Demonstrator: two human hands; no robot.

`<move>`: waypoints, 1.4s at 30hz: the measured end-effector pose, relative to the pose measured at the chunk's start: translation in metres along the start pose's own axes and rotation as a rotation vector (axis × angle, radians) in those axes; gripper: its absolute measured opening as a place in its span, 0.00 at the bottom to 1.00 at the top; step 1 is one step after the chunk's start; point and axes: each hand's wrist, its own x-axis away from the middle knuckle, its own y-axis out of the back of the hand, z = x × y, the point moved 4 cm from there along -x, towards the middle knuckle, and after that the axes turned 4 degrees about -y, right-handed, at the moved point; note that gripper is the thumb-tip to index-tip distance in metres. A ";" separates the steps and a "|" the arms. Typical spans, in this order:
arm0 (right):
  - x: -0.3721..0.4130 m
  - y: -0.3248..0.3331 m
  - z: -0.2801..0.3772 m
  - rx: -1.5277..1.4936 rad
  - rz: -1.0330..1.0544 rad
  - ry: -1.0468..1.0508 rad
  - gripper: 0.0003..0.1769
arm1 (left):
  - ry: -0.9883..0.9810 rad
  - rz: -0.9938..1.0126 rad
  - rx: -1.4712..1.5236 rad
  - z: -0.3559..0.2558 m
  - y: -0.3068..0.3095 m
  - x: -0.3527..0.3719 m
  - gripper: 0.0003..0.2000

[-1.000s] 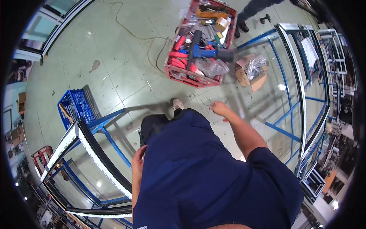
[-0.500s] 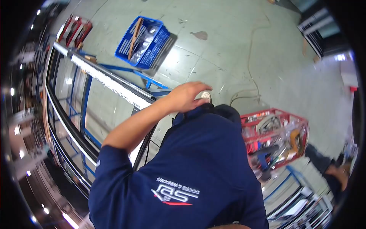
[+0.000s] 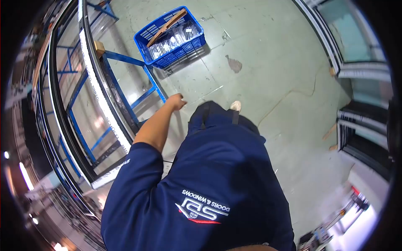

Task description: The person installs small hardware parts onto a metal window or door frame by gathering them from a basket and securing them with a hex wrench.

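Observation:
My left hand (image 3: 176, 101) hangs at my left side, fingers loosely bent and a little apart, with nothing seen in it. It is near the blue steel stand (image 3: 153, 79), but apart from it as far as I can tell. On that stand lies a long window or door frame (image 3: 90, 69) with black profiles and white printed tape. A wooden block (image 3: 99, 48) sits between the frame and the stand. Ahead on the floor is a blue plastic basket (image 3: 176, 56) holding clear plastic-wrapped pieces and a wooden strip (image 3: 167, 26). My right hand is out of view.
More dark frames with glass (image 3: 347, 62) stand at the right, with another frame (image 3: 364, 138) below them. A thin hose or cable (image 3: 289, 93) runs over the floor. A dark patch (image 3: 234, 64) marks the floor beyond my shoe (image 3: 235, 105).
My view has turned and moved forward; the red tool crate and the other person at the right have left it. My left hand has swung from in front of my waist out to my left side.

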 end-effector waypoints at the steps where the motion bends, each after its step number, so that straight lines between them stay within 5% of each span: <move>1: -0.006 0.021 0.039 0.053 -0.009 0.008 0.12 | 0.036 -0.075 0.144 0.011 0.002 -0.007 0.28; 5: -0.023 0.089 0.170 0.268 -0.068 0.040 0.11 | 0.271 -0.240 0.460 -0.017 0.041 0.018 0.26; 7: 0.006 0.086 0.285 0.342 -0.098 0.108 0.11 | 0.127 -0.290 0.801 -0.051 0.051 0.025 0.23; 11: 0.063 0.015 0.444 0.506 0.237 0.235 0.10 | 0.023 -0.106 0.919 -0.121 0.078 0.064 0.27; 13: 0.040 -0.013 0.468 0.505 0.458 0.285 0.12 | 0.081 -0.037 0.971 -0.142 0.104 0.071 0.27; 15: 0.139 -0.077 0.516 0.392 0.436 0.401 0.14 | 0.126 0.037 1.026 -0.147 0.140 0.062 0.28; 18: 0.169 -0.119 0.604 0.458 0.439 0.360 0.14 | 0.044 0.211 0.722 -0.143 0.171 0.030 0.30; 24: 0.185 -0.121 0.678 0.542 0.470 0.243 0.14 | -0.184 0.513 0.811 -0.145 0.229 -0.017 0.30; 28: 0.191 -0.141 0.738 0.620 0.499 0.182 0.14 | -0.065 0.303 0.950 -0.164 0.240 -0.027 0.30; 30: 0.193 -0.145 0.768 0.665 0.508 0.142 0.14 | 0.193 0.066 1.683 -0.167 0.187 -0.036 0.28; 42: 0.194 -0.198 1.019 0.937 0.603 -0.021 0.15 | 0.302 -0.054 1.848 -0.249 0.303 -0.123 0.27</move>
